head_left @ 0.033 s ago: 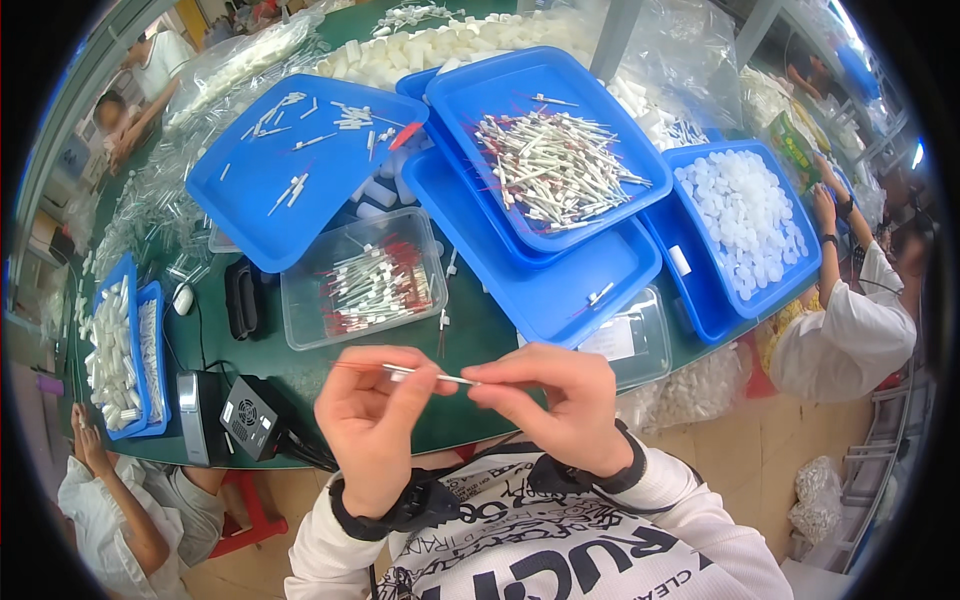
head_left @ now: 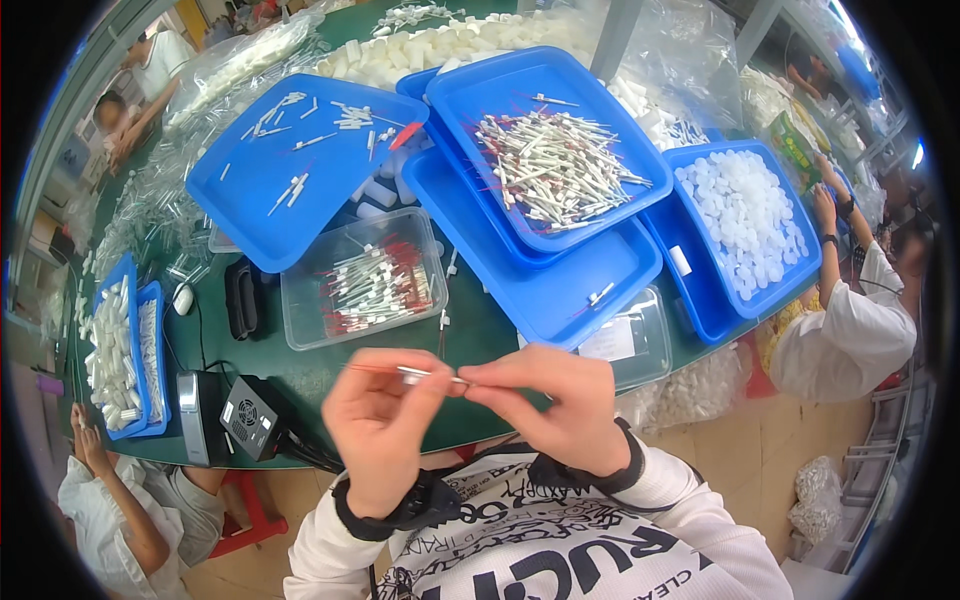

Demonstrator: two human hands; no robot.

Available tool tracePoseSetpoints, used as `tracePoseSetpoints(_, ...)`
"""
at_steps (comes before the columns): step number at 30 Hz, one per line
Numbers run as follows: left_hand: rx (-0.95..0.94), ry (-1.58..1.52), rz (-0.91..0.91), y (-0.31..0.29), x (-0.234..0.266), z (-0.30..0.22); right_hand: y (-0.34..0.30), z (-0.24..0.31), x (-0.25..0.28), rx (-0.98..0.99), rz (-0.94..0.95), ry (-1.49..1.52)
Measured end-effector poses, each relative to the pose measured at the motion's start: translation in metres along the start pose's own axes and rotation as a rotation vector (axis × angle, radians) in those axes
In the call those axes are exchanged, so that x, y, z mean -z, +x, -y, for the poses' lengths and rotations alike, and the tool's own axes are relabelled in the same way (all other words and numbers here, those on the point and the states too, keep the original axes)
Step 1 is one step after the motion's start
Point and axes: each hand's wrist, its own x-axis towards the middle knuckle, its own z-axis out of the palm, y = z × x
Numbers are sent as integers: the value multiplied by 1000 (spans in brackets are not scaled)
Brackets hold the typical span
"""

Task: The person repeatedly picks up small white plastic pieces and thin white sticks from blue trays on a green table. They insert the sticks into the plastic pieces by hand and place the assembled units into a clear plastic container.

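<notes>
While the tray, upper centre, and box, centre left, hold wired pieces, left hand and right hand, close together, pinch another piece.

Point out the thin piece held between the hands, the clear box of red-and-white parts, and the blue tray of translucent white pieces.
Thin piece [head_left: 411, 371]: head view, on its exposed pale section.
Clear box [head_left: 301, 306]: head view, on its left side wall.
Blue tray [head_left: 778, 287]: head view, on its bare near edge.

On the green table
By its near left edge, a grey box stands beside a fan-grilled black box; a black case lies beyond.
</notes>
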Motion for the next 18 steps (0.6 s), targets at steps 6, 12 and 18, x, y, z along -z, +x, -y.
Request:
tracePoseSetpoints(6,-18,101,199,11,7,-4,8,-11,7,142,-90,-322)
tracePoseSetpoints(12,-194,516,229,22,13,-12,11,-11,20,174,22,-318)
tracePoseSetpoints(18,-246,603,194,18,14,-7,9,-3,26,165,90,-314)
